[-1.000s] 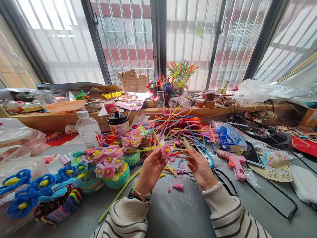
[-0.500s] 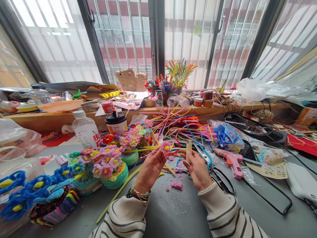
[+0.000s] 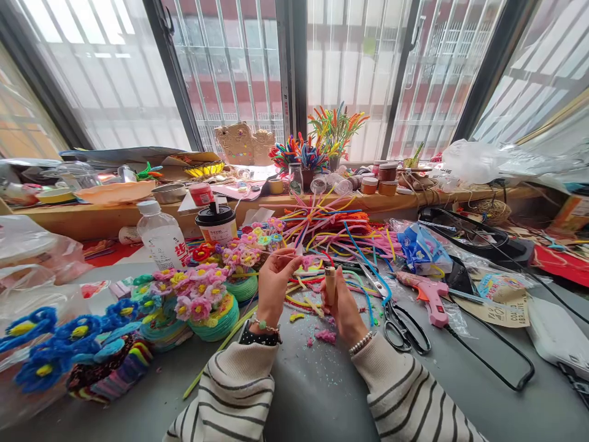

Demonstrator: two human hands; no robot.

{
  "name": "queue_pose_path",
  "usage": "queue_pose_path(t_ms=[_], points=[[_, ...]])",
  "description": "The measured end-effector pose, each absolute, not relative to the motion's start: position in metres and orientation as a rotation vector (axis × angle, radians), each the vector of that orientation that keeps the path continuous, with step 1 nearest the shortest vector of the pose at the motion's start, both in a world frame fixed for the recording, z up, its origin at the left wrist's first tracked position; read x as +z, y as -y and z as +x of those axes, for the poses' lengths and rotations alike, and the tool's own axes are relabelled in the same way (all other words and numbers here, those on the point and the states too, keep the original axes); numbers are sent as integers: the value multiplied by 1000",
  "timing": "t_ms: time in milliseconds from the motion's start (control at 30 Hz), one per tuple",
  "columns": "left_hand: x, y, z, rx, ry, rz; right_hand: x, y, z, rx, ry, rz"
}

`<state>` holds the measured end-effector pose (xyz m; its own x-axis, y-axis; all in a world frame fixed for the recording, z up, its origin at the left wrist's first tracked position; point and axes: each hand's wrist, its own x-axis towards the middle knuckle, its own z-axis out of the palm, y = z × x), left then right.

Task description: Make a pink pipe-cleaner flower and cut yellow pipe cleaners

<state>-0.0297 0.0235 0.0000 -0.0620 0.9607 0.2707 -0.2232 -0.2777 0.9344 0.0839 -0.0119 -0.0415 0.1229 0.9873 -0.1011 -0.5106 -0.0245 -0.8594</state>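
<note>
My left hand (image 3: 275, 285) pinches a small pink pipe-cleaner flower (image 3: 307, 263), now turned mostly edge-on and partly hidden by the fingers. In my right hand (image 3: 344, 310) a cream lighter (image 3: 330, 283) stands upright, metal end up, the thumb near its top. A short gap separates lighter and flower; no flame can be made out. Beneath the hands, pink fluff scraps (image 3: 325, 336) and glitter lie on the grey table (image 3: 317, 399). Left of my left hand stand pots topped with pink pipe-cleaner flowers (image 3: 202, 291).
Scissors (image 3: 399, 322) and a pink glue gun (image 3: 431, 298) with its cord lie to the right. Behind the hands is a heap of pipe cleaners (image 3: 322, 224). A plastic bottle (image 3: 161, 236), a lidded cup (image 3: 216, 224) and blue flowers (image 3: 76, 331) stand left.
My left hand has turned, so the flower no longer faces me. The lighter has moved left and down, closer to the flower, and my right thumb has shifted up near its top.
</note>
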Motion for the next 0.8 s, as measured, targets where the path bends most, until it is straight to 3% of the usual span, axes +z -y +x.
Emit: queue_pose_path(t_ms=[800], points=[[-2, -18, -25, 1556, -889, 1201, -38, 3, 72, 1559, 750, -856]])
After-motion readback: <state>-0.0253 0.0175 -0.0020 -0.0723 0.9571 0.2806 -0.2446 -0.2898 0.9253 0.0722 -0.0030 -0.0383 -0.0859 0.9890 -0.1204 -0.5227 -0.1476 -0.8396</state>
